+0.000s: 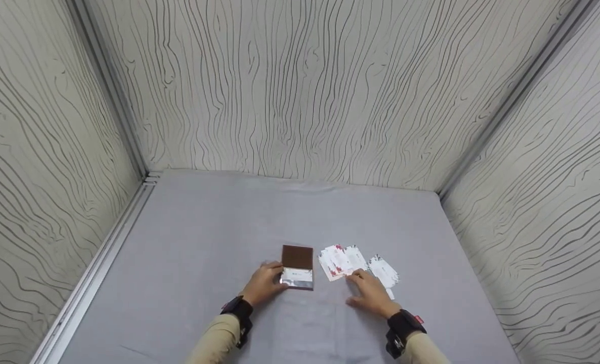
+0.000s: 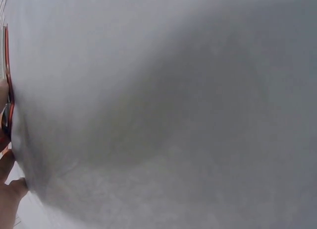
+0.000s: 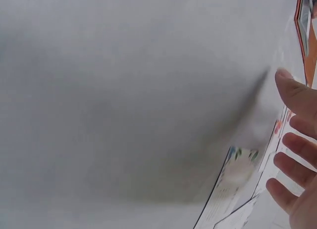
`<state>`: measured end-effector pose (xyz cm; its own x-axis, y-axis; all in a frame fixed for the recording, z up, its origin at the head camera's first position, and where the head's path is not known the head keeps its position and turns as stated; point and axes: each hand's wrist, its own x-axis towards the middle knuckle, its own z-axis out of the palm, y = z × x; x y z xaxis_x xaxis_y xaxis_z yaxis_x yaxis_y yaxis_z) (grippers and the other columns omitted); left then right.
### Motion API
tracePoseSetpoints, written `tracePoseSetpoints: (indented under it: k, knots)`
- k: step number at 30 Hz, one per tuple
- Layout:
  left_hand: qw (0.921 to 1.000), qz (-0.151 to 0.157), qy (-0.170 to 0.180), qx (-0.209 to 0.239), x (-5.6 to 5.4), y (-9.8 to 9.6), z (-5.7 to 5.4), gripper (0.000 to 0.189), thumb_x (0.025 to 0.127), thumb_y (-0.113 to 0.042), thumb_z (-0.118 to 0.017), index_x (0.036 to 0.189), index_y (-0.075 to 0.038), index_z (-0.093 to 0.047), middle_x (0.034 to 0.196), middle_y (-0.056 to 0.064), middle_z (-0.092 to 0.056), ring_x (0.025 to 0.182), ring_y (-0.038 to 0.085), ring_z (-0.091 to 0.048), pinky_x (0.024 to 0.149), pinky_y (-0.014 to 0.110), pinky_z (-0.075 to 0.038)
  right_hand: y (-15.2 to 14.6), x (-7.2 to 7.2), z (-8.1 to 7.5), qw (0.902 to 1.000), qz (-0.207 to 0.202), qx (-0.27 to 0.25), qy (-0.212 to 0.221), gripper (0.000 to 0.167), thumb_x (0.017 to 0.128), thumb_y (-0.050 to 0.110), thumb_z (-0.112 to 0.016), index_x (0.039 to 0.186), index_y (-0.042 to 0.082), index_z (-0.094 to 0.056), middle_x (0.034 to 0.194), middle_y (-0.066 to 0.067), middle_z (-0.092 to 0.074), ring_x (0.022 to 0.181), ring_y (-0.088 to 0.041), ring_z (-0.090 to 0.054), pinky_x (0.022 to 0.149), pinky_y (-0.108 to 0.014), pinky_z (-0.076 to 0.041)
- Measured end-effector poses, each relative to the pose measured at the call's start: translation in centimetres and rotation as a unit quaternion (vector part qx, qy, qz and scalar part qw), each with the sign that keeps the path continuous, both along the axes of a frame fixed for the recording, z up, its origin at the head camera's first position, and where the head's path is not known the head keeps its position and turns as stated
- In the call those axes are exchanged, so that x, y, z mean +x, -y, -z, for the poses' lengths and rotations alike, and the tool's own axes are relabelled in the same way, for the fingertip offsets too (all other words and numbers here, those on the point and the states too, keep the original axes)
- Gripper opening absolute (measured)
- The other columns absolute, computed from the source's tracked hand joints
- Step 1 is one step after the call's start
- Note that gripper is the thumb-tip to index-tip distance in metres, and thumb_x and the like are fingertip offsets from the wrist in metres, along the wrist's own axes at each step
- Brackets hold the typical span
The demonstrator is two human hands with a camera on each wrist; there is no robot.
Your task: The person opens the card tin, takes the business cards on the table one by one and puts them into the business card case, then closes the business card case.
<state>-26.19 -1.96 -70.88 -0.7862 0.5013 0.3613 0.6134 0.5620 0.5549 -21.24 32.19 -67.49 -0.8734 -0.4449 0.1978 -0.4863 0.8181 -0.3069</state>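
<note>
A brown card holder [image 1: 298, 256] lies unfolded on the grey cloth, a white card [image 1: 298, 275] showing in its lower half. My left hand [image 1: 263, 284] holds the holder at its left side, fingers on the edge and thumb by the lower corner. To the right, white cards with red floral prints [image 1: 334, 260] lie overlapping in a loose fan. My right hand [image 1: 371, 293] reaches over their near edge, fingertips at the cards and thumb spread away. In the right wrist view, the fingers [image 3: 297, 148] extend over the cards, with a gap to the thumb.
More white cards [image 1: 383, 272] lie to the right of the fan, partly behind the right hand. The grey cloth [image 1: 219, 217] covers the table. Wood-grain patterned panels [image 1: 300, 91] enclose the back and both sides, and a metal rail [image 1: 97, 268] runs along the left edge.
</note>
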Motion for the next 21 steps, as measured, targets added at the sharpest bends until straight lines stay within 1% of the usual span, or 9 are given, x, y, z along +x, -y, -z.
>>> tracePoseSetpoints:
  k: [3,9,12,17,21]
  knots:
    - [0.9999,-0.004,0.011,-0.001,0.2,-0.1,-0.1,0.041,0.079,-0.013,-0.081,0.11,0.011,-0.068,0.116,0.022,-0.066,0.111,0.037,-0.06,0.098,0.046,-0.047,-0.9,0.2,0.2,0.9999,0.004,0.008,0.009,0.062,0.066,0.025,-0.089,0.115,-0.003,-0.065,0.11,-0.013,-0.058,0.098,-0.032,-0.059,0.082,-0.049,-0.049]
    - [0.9998,-0.012,0.019,0.003,0.3,-0.2,-0.2,0.04,0.079,-0.012,-0.081,0.11,0.011,-0.068,0.118,0.022,-0.065,0.112,0.038,-0.059,0.099,0.047,-0.046,-1.7,0.5,0.6,0.9999,0.01,0.004,0.011,0.061,0.063,0.024,-0.091,0.111,-0.004,-0.066,0.107,-0.009,-0.057,0.093,-0.028,-0.058,0.078,-0.046,-0.049]
    - [0.9998,-0.009,0.017,0.004,0.3,-0.3,-0.1,0.039,0.079,-0.012,-0.082,0.109,0.01,-0.068,0.117,0.022,-0.065,0.112,0.038,-0.059,0.099,0.047,-0.046,-1.7,0.5,0.6,0.9997,0.013,0.011,0.018,0.059,0.063,0.025,-0.09,0.11,-0.002,-0.067,0.104,-0.007,-0.056,0.09,-0.027,-0.058,0.076,-0.044,-0.05]
    - [1.0,-0.002,0.007,0.003,0.1,-0.2,0.2,0.039,0.078,-0.012,-0.082,0.108,0.01,-0.069,0.115,0.022,-0.066,0.109,0.038,-0.061,0.095,0.046,-0.049,-1.4,0.2,0.3,0.9988,0.003,0.039,0.028,0.052,0.064,0.025,-0.089,0.105,0.0,-0.068,0.097,-0.006,-0.055,0.082,-0.025,-0.055,0.069,-0.042,-0.047]
    - [1.0,-0.001,0.004,-0.005,-0.2,-0.2,0.2,0.041,0.078,-0.014,-0.083,0.108,0.01,-0.069,0.115,0.022,-0.066,0.109,0.037,-0.061,0.094,0.046,-0.05,-1.3,0.1,0.0,0.9982,0.002,0.049,0.033,0.048,0.065,0.024,-0.088,0.103,0.001,-0.068,0.097,-0.007,-0.054,0.08,-0.025,-0.054,0.068,-0.041,-0.047]
